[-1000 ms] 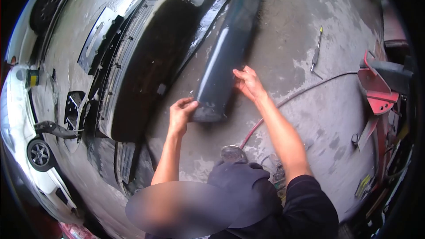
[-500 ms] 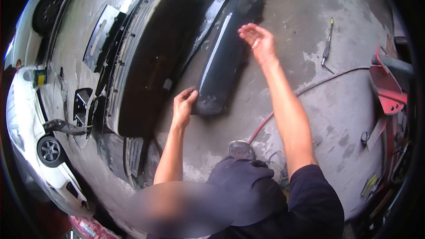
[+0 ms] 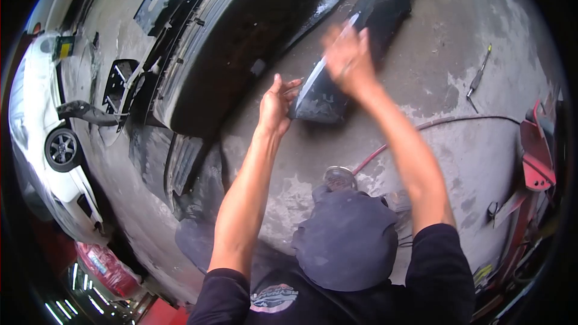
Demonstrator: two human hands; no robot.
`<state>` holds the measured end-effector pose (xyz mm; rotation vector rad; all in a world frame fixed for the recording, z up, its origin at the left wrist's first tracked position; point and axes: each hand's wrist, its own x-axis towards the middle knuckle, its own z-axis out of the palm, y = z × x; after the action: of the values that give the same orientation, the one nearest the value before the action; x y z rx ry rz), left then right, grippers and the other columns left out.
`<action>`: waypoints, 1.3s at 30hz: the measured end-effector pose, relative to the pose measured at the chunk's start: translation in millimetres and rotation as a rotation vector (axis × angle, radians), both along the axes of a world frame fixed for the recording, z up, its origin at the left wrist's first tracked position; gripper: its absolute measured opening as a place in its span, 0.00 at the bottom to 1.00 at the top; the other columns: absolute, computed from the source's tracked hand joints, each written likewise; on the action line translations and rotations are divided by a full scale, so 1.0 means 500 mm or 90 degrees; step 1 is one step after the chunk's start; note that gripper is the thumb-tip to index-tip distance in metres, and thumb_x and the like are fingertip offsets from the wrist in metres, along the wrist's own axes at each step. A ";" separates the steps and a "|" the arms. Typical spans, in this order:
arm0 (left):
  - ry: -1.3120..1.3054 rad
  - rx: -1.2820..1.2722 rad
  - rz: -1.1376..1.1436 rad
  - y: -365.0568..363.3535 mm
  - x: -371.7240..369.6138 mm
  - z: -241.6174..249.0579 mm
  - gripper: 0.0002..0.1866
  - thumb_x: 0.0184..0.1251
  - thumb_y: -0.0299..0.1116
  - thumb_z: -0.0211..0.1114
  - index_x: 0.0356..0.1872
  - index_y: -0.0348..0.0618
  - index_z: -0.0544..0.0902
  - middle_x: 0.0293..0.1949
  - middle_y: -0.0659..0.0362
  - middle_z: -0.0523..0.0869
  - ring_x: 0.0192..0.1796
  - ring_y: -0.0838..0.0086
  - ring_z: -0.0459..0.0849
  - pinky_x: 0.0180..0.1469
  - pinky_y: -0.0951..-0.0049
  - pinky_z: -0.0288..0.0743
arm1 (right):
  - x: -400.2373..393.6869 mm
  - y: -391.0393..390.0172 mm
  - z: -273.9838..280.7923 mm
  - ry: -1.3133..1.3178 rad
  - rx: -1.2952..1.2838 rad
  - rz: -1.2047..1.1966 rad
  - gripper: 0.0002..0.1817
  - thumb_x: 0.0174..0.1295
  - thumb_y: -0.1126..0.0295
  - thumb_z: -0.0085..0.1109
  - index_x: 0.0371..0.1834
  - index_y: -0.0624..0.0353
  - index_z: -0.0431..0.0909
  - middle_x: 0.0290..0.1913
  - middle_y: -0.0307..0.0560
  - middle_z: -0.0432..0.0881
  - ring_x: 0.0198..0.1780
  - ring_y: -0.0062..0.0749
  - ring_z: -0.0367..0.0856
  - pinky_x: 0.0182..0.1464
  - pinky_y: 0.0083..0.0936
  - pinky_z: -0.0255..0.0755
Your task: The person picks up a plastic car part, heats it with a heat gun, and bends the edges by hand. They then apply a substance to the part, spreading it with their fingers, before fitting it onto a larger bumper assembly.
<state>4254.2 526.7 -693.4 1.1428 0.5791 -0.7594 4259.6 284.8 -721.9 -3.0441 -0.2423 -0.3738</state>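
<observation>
A long dark car body panel (image 3: pixel 322 101) with a bright reflected streak lies at the upper middle of the head view. At its near left corner is my left hand (image 3: pixel 280 103), thumb raised and fingertips at the panel's edge; the fingers look apart. Over the panel's middle, my right hand (image 3: pixel 349 60) is blurred by motion, its fingers partly spread and nothing seen in it. Whether its palm touches the surface is unclear.
A big dark bumper (image 3: pixel 241 42) lies left of the panel. A red hose (image 3: pixel 433 123) crosses the floor to a red metal stand (image 3: pixel 536 156). A thin tool (image 3: pixel 480 75) lies at right. A white car (image 3: pixel 45 120) stands at far left.
The view has shifted, so the panel appears higher and farther right. My right hand has come from beside the panel to over it. My left hand remains at the near corner.
</observation>
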 end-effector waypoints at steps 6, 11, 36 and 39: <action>0.033 -0.096 0.060 0.030 -0.013 -0.049 0.36 0.86 0.63 0.52 0.56 0.30 0.84 0.49 0.46 0.89 0.53 0.62 0.88 0.60 0.61 0.83 | -0.197 0.225 0.016 0.024 0.167 0.159 0.30 0.71 0.54 0.62 0.71 0.59 0.79 0.75 0.51 0.77 0.84 0.50 0.64 0.84 0.71 0.47; -0.059 0.003 -0.148 0.018 0.003 0.007 0.29 0.81 0.46 0.68 0.65 0.26 0.81 0.51 0.48 0.90 0.48 0.65 0.90 0.57 0.66 0.83 | -0.156 0.062 0.042 0.048 0.202 0.179 0.35 0.74 0.47 0.60 0.78 0.56 0.75 0.81 0.57 0.70 0.87 0.56 0.59 0.84 0.70 0.48; -0.299 0.533 -0.225 0.209 -0.188 0.082 0.28 0.85 0.49 0.63 0.39 0.26 0.88 0.25 0.64 0.82 0.32 0.80 0.74 0.34 0.69 0.71 | 0.066 -0.161 -0.042 0.065 0.186 0.038 0.27 0.78 0.48 0.54 0.76 0.44 0.78 0.83 0.54 0.68 0.87 0.59 0.56 0.83 0.75 0.46; -0.265 0.528 -0.250 0.255 -0.212 0.056 0.28 0.84 0.49 0.64 0.42 0.25 0.89 0.27 0.64 0.86 0.34 0.81 0.77 0.37 0.72 0.73 | 0.151 -0.308 -0.062 0.072 0.133 -0.267 0.32 0.82 0.43 0.45 0.84 0.41 0.67 0.86 0.56 0.61 0.87 0.65 0.53 0.80 0.75 0.52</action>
<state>4148.4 654.3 -665.3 2.1661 0.3088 -0.5823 4335.0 130.9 -752.9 -2.8759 0.4207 -0.2268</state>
